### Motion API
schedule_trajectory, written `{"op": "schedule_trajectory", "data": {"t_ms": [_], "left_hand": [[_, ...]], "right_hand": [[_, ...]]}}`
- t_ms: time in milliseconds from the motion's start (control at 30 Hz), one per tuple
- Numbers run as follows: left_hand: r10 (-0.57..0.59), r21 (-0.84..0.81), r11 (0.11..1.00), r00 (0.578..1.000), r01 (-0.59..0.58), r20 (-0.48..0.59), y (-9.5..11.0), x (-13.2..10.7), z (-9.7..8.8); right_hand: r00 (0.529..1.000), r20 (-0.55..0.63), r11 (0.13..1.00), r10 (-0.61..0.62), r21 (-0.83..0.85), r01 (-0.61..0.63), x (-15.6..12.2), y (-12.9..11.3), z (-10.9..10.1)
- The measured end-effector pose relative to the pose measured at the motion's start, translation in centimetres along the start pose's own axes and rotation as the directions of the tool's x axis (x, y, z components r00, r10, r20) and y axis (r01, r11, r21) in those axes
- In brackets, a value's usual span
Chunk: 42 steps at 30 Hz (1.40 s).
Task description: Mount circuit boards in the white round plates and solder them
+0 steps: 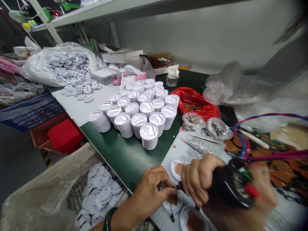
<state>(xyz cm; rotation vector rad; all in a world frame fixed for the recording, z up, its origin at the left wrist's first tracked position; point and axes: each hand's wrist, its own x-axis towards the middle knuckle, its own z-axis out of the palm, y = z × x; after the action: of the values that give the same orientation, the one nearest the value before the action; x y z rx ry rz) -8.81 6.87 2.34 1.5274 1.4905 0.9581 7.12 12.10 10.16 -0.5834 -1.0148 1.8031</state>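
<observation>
Right hand (pixel 201 179) clamped on a black corded power driver (pixel 231 186), close beside the left hand (pixel 148 195), which pinched a small dark part (pixel 175 190) at the driver's tip above a white plastic disc (pixel 172 205); stacked discs (pixel 134 120) stood beyond on the green workbench (pixel 120 154).

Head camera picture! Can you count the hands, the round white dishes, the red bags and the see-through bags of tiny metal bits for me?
Left hand and right hand: 2
Round white dishes: 3
Red plastic bag: 1
Clear bags of small metal parts: 2
Total: 8
</observation>
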Motion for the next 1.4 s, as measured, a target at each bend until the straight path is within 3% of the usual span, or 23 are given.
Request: {"op": "schedule_trajectory", "data": {"t_ms": [167,333,433,500,600,667,700,800,967,1200,1400], "left_hand": [[0.025,-0.057,0.998,0.999,-0.023,0.038,0.2,-0.2,0.0],[-0.008,-0.058,0.998,1.000,0.007,-0.004,0.4,-1.0,0.2],[0.106,0.006,0.994,0.994,-0.106,-0.005,0.0,-2.0,0.0],[0.248,0.125,0.963,0.968,-0.241,-0.049,-0.8,-2.9,0.2],[0.462,0.383,0.843,0.873,-0.378,-0.156,-2.5,-4.2,1.1],[0.579,0.525,0.724,0.808,-0.447,-0.110,-3.5,-4.9,1.8],[0.599,0.574,0.674,0.799,-0.466,-0.054,-3.7,-5.2,2.0],[0.544,0.646,0.606,0.834,-0.465,0.090,-3.5,-5.6,2.0],[0.498,0.653,0.604,0.856,-0.458,0.139,-2.5,-5.5,1.1],[0.549,0.622,0.612,0.828,-0.489,0.111,-2.9,-5.2,1.2],[0.596,0.588,0.616,0.798,-0.524,0.086,-3.0,-5.0,0.9]], "right_hand": [[0.999,0.046,1.000,-0.001,0.007,0.000,0.2,0.3,-0.2],[0.997,0.066,0.999,0.040,0.006,-0.041,0.2,0.1,-0.4],[0.997,0.056,0.999,0.047,-0.021,-0.046,0.0,0.1,-0.3],[0.998,0.054,0.999,0.042,-0.035,-0.041,-0.1,0.2,-0.3],[0.998,0.053,0.999,0.038,-0.040,-0.035,0.0,0.7,-0.5],[0.997,0.063,0.999,0.042,-0.030,-0.040,0.1,1.4,-0.5],[0.997,0.069,0.999,0.044,-0.023,-0.043,0.1,1.9,-0.5],[0.995,0.089,0.999,0.050,-0.006,-0.049,0.0,3.5,-0.3],[0.992,0.118,0.998,0.052,-0.033,-0.049,-0.3,5.5,-0.3],[0.989,0.116,0.994,0.089,-0.069,-0.081,-0.4,6.4,-0.6],[0.988,0.151,0.979,0.040,-0.201,-0.008,-0.6,6.2,0.9]]}}
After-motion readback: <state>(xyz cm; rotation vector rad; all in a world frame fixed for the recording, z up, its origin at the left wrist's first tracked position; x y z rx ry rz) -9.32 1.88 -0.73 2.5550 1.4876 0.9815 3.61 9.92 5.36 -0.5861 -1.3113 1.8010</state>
